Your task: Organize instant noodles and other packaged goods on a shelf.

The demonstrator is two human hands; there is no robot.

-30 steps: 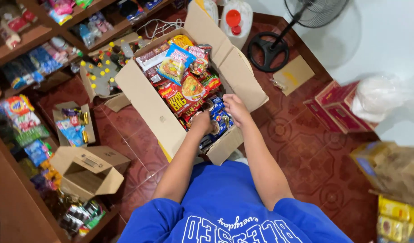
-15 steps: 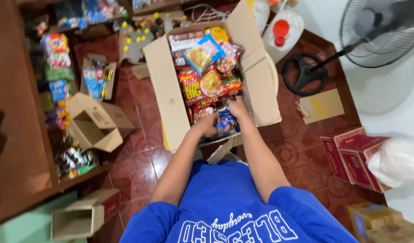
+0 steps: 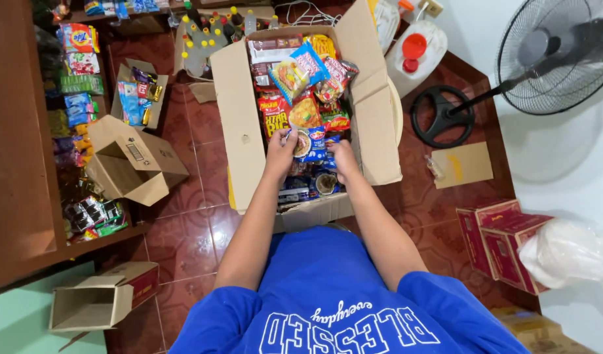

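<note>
At the centre of the frame, a blue noodle packet (image 3: 310,143) lay inside the large open cardboard box (image 3: 241,118), pinched at its left edge by the left hand (image 3: 281,147), while the right hand (image 3: 344,157) closed on its right edge. Above it in the box sat red, orange and yellow snack packets (image 3: 306,85), too jumbled to count. Two empty cartons lay open at left: one tan (image 3: 128,160), one at lower left (image 3: 101,303). Two red boxes (image 3: 505,239) stood at right, a fan (image 3: 550,56) at upper right, and a white jug with a red cap (image 3: 416,56) just above the box.
</note>
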